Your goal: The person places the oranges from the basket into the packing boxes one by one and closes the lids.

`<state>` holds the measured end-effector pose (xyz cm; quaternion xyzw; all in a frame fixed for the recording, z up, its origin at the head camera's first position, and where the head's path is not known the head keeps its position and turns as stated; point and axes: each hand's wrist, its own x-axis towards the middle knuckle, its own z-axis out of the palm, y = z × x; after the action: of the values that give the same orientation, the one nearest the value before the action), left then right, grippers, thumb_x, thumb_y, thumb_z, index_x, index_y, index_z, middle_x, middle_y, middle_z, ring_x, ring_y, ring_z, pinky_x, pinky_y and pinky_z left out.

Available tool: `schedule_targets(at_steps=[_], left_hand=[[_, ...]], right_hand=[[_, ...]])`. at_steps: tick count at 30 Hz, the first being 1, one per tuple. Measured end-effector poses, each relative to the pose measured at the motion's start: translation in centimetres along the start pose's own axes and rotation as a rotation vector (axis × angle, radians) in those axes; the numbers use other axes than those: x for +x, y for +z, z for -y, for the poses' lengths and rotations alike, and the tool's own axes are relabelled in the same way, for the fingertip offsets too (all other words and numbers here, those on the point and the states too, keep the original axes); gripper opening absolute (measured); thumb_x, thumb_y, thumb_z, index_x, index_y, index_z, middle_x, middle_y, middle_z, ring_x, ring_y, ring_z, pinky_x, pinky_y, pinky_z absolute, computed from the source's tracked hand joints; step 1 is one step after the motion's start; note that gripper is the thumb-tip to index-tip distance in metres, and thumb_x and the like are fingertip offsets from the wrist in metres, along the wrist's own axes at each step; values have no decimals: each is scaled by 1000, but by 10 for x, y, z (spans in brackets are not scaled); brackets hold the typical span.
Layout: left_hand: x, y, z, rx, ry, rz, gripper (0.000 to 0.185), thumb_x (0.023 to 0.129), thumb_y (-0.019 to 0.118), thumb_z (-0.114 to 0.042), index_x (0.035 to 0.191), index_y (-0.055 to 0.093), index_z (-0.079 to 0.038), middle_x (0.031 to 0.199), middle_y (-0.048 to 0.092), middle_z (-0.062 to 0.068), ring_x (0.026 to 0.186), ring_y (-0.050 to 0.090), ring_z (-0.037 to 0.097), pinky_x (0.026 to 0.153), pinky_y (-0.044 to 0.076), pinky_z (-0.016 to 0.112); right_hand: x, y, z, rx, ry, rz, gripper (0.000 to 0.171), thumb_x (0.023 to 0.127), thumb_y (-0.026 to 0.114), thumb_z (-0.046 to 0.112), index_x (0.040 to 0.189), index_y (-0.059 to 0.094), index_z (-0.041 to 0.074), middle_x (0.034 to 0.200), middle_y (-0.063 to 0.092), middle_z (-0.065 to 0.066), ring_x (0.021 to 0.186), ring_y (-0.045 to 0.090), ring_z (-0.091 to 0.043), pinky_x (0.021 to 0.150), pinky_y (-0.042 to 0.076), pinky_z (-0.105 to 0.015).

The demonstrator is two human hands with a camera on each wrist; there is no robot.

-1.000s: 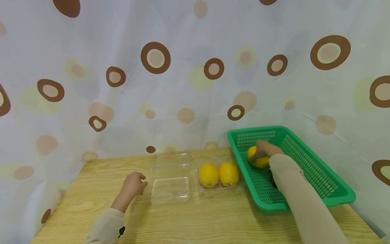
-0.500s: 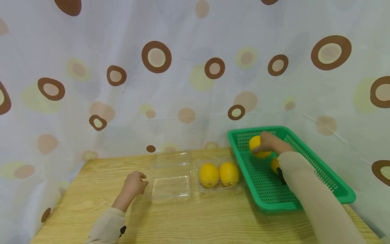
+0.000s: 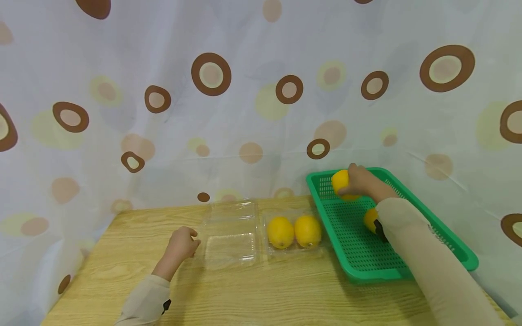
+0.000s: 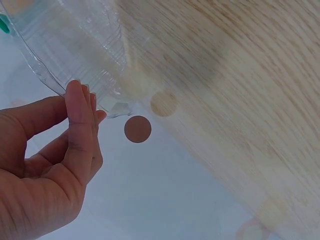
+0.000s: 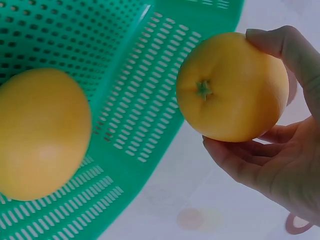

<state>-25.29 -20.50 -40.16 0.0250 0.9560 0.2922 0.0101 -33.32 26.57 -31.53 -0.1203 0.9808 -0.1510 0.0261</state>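
A yellow orange (image 3: 341, 183) is held in the right hand (image 3: 360, 181) above the far left corner of the green basket (image 3: 448, 253), raised off its perforated floor. In the right wrist view the fingers (image 5: 285, 47) are curled round the fruit from one side and below, the stem end being left uncovered, so the grip looks secure.

A second orange (image 3: 369, 219) lies in the basket near its middle, partly hidden by the sleeve. Two more oranges (image 3: 294, 231) sit side by side in the right half of a clear plastic clamshell box (image 3: 230, 242), which is set near the far edge of the wooden table (image 3: 265, 294), just left of the basket.

The fruit would best be carried high enough to pass the basket rim, and lowered gently, since the thin box could slide.

The left hand (image 3: 182, 242) is placed at the left edge of the box, fingers (image 4: 80, 125) loosely curled; the fingertips seem to touch the plastic rim, though a firm hold cannot be confirmed.
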Motion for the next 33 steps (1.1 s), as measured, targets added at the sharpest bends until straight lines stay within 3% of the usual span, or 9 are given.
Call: schedule_targets(at_steps=[5,20,27,33], left_hand=[[1,-1,0,1,-6,0,33,91,61,1,117,56,21,76,68,16,49,60,15,54,53,30],[0,2,0,-13,-15,3,33,91,61,1,117,56,20,77,68,17,49,59,14,55,53,30],[-1,0,-1,-3,-12,-5,33,91,61,1,117,56,20,77,68,16,50,60,14,55,53,30],[-1,-1,-1,3,16,-16,31,90,61,2,114,57,21,75,68,17,50,61,15,56,54,32]], right_hand=[[4,-5,11,13,-45,-78,60,77,70,22,110,38,-17,88,49,-23,76,47,-33,67,45,-42],[7,-16,54,-6,-84,-163,75,81,69,29,126,33,-18,109,47,-33,89,50,-41,79,47,-52],[11,-16,82,43,-116,-193,81,79,73,27,134,29,-15,120,44,-33,95,50,-42,82,48,-53],[14,-14,105,36,-157,-198,83,78,75,28,134,30,-13,120,45,-31,97,52,-40,85,50,-50]])
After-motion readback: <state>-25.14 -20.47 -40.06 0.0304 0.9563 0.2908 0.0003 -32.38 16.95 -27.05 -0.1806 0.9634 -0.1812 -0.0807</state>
